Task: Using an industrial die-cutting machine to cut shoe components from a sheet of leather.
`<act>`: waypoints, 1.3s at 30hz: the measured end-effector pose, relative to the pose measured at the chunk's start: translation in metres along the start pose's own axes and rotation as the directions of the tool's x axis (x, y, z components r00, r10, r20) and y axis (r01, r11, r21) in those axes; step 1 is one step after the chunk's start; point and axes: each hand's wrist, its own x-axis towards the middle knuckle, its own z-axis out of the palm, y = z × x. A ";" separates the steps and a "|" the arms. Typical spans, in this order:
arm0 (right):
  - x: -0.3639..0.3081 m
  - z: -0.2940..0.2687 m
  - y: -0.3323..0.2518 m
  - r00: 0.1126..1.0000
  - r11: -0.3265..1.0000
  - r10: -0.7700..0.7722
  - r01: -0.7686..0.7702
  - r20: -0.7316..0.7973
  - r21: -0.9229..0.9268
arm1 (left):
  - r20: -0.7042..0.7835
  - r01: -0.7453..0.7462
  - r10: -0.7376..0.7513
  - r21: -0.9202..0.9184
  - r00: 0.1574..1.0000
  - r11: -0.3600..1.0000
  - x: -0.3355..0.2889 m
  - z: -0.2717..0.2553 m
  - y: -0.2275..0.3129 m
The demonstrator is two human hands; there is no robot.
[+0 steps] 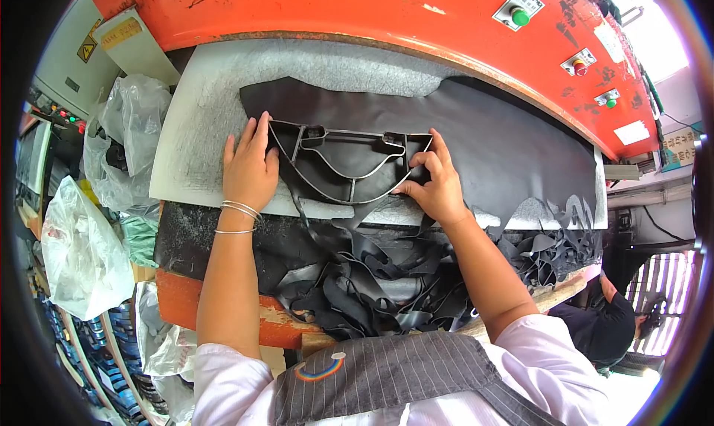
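A dark metal cutting die (349, 165) with curved steel blades lies on a black leather sheet (491, 136). The sheet is spread over a grey-white cutting board (201, 121) under an orange press machine (357, 13). My left hand (249, 169) rests flat on the die's left end, fingers spread, with thin bangles on the wrist. My right hand (435, 180) pinches the die's right corner with fingers and thumb.
A heap of black leather offcuts (372, 277) lies at the board's near edge. Clear plastic bags (111, 143) hang at the left. Green and red push buttons (520, 13) sit on the press head. Another person's dark sleeve (602, 325) shows at the lower right.
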 end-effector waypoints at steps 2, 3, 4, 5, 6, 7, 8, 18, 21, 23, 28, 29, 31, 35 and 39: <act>0.002 0.001 0.003 1.000 1.000 -0.014 0.014 -0.007 -0.007 | -0.012 0.000 0.001 0.021 1.000 1.000 0.002 0.000 0.001; 0.000 0.001 0.003 1.000 1.000 -0.026 0.026 -0.013 -0.015 | -0.009 -0.006 0.007 0.029 1.000 1.000 0.001 -0.001 0.001; -0.002 0.001 0.003 1.000 1.000 -0.026 0.025 -0.011 -0.013 | -0.007 -0.013 0.013 0.038 1.000 0.999 -0.001 -0.002 0.002; -0.004 0.001 0.001 1.000 1.000 -0.015 0.015 -0.015 -0.007 | -0.007 -0.012 0.012 0.040 1.000 0.999 -0.003 -0.004 0.003; -0.005 0.002 0.001 1.000 1.000 -0.012 0.012 -0.025 0.002 | -0.030 -0.024 0.025 0.040 0.999 0.999 -0.003 -0.006 0.003; -0.005 0.002 0.000 0.999 1.000 -0.019 0.019 -0.031 0.007 | -0.055 -0.037 0.039 0.042 0.998 0.998 -0.004 -0.009 0.004; -0.005 0.001 -0.001 1.000 1.000 -0.009 0.010 -0.025 0.020 | -0.063 -0.038 0.041 0.050 0.997 0.998 -0.005 -0.010 0.005; -0.011 -0.005 -0.002 0.999 0.999 0.038 -0.038 0.003 0.025 | -0.070 0.046 -0.044 0.025 0.997 0.999 -0.016 -0.008 0.017; -0.008 -0.006 -0.003 0.998 0.998 0.058 -0.058 0.013 0.012 | -0.065 0.040 -0.039 0.006 0.997 0.999 -0.013 -0.003 0.014; -0.002 -0.005 -0.005 0.997 0.997 0.072 -0.072 0.018 0.009 | -0.078 0.037 -0.039 -0.023 0.996 0.999 -0.008 -0.002 0.010; 0.005 -0.006 -0.018 0.995 0.995 0.092 -0.091 0.024 -0.030 | -0.094 0.050 -0.057 -0.074 0.994 0.996 -0.001 0.001 0.007; 0.006 -0.006 -0.026 0.996 0.996 0.086 -0.085 0.017 -0.028 | -0.089 0.052 -0.062 -0.109 0.994 0.993 0.000 0.000 0.007; 0.008 0.005 -0.045 0.994 0.991 0.109 -0.110 -0.028 -0.079 | -0.097 0.054 -0.065 -0.112 0.993 0.992 0.000 0.002 0.004; 0.010 0.032 -0.060 0.991 0.983 0.067 -0.086 -0.119 -0.165 | -0.128 0.075 -0.094 -0.147 0.987 0.986 -0.001 0.009 0.003; 0.013 0.036 -0.077 0.987 0.981 0.095 -0.115 -0.132 -0.157 | -0.168 0.077 -0.110 -0.191 0.980 0.978 -0.006 0.009 0.004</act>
